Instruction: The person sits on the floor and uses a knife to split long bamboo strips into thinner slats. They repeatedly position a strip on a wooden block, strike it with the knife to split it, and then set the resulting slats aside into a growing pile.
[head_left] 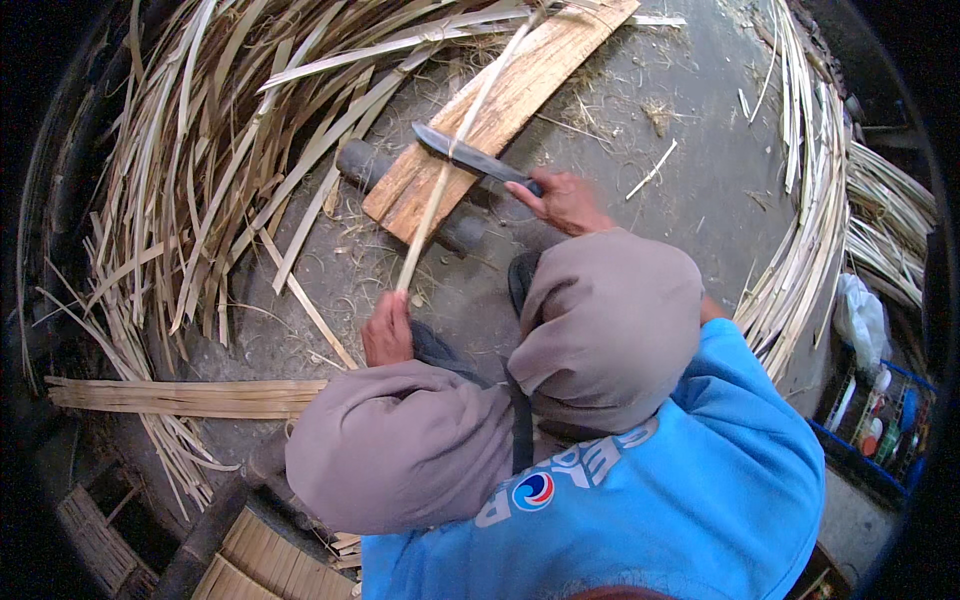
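Observation:
My left hand (387,330) is closed on the near end of a long, narrow pale strip (430,215), which looks like split bamboo. That strip runs away from me over a wooden board (545,85). In my right hand (568,203) is a knife (475,158) with a long dark blade, its fingers wrapped round the handle. The blade lies across the strip above the board, pointing left. Whether its edge bites into the strip cannot be made out. Under the board's near end sits a dark round block (365,165).
A large heap of pale strips (200,130) fills the left. More strips (800,230) lie in bundles at right, near a blue-rimmed basket (890,430) of bottles and a white plastic bag (862,318). A wide slatted piece (190,398) lies by my left knee. Thin shavings litter the grey floor (610,150).

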